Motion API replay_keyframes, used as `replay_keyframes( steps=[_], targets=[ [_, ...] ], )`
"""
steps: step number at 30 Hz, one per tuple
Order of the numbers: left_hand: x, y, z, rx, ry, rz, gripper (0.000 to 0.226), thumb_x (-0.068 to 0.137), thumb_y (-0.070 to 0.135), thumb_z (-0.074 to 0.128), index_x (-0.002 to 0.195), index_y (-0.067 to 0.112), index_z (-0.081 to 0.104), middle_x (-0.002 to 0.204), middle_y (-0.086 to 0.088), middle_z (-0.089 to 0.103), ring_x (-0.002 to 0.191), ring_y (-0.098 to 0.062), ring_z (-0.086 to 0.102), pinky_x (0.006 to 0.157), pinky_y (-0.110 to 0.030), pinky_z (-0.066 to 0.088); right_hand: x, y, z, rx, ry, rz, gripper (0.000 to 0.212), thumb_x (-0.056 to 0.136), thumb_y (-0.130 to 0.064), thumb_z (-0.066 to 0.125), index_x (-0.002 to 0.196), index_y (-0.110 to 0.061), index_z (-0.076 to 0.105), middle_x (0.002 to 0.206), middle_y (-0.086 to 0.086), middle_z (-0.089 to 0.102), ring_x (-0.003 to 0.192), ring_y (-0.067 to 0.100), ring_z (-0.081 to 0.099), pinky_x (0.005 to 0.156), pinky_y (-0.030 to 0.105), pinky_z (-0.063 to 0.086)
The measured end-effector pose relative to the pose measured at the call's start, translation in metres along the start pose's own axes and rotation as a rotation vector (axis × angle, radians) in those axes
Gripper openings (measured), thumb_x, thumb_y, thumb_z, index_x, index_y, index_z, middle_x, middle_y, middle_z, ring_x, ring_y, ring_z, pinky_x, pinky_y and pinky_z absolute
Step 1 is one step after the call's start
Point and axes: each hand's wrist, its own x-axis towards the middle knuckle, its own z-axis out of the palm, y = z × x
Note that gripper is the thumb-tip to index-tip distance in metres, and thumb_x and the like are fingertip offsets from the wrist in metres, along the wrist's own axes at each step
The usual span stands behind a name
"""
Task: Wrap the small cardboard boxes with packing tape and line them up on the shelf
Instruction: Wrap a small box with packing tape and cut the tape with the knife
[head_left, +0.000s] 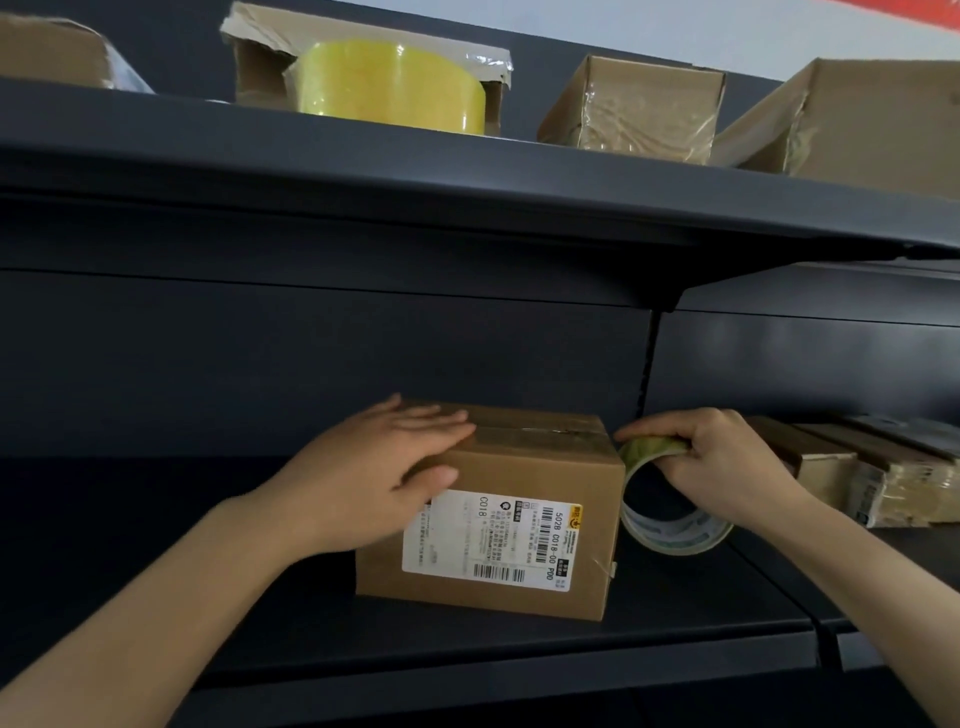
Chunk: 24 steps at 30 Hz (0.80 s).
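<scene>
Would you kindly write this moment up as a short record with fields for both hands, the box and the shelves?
left hand: flat on top of the labelled box
right hand: grips the tape roll right of the box
box: upright on the lower shelf
upper shelf: yellow tape in an open carton, taped boxes
lower shelf, right end: more taped boxes

A white shipping label (491, 540) on the front of a small brown cardboard box (545, 467) reads "C018" and, beside a barcode (545, 527), "502B C018-00 PDD". Its finer print is illegible.
</scene>
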Motion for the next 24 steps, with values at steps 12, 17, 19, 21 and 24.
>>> replay_keyframes(
  steps=[12,17,19,21,24],
  targets=[
    [0.048,0.073,0.004,-0.004,-0.111,0.186,0.054,0.102,0.036,0.031,0.151,0.025,0.012,0.159,0.012,0.008,0.144,0.000,0.005,0.115,-0.019,0.002,0.000,-0.006,0.000,-0.012,0.017,0.000,0.047,0.082,-0.003,0.055,0.090,-0.047,0.071,0.095,-0.018,0.072,0.087,0.005,0.066,0.082,0.028,0.056],
    [0.032,0.048,0.005,-0.040,-0.082,0.102,0.063,0.093,0.056,0.041,0.148,0.040,0.015,0.155,0.024,0.009,0.137,0.012,0.006,0.117,-0.021,0.006,0.000,-0.014,0.007,0.070,-0.018,-0.009,0.047,0.083,-0.002,0.054,0.091,-0.046,0.071,0.092,-0.020,0.072,0.084,0.003,0.067,0.078,0.019,0.054],
    [0.031,0.051,0.007,-0.014,-0.040,0.034,0.074,0.085,0.070,0.037,0.148,0.037,0.019,0.156,0.021,0.014,0.140,0.008,0.010,0.118,-0.025,0.008,0.000,-0.017,0.011,0.077,-0.011,0.001,0.045,0.082,-0.004,0.053,0.092,-0.044,0.072,0.091,-0.018,0.072,0.085,0.004,0.067,0.080,0.024,0.055],
    [0.034,0.063,0.009,0.011,-0.022,-0.027,0.093,0.071,0.082,0.026,0.149,0.032,0.021,0.156,0.016,0.018,0.142,0.001,0.016,0.120,-0.036,0.012,0.002,-0.018,0.014,0.055,-0.004,0.008,0.041,0.082,-0.007,0.053,0.094,-0.041,0.073,0.093,-0.016,0.072,0.088,0.005,0.066,0.081,0.026,0.055],
    [0.040,0.073,0.013,-0.031,0.059,-0.079,0.087,0.073,0.082,0.025,0.144,0.033,0.034,0.151,0.015,0.033,0.138,-0.003,0.029,0.117,-0.045,0.019,0.000,-0.022,0.012,0.046,-0.003,-0.001,0.034,0.082,-0.014,0.058,0.096,-0.043,0.070,0.090,-0.021,0.069,0.084,0.002,0.064,0.073,0.016,0.051]
  ],
)
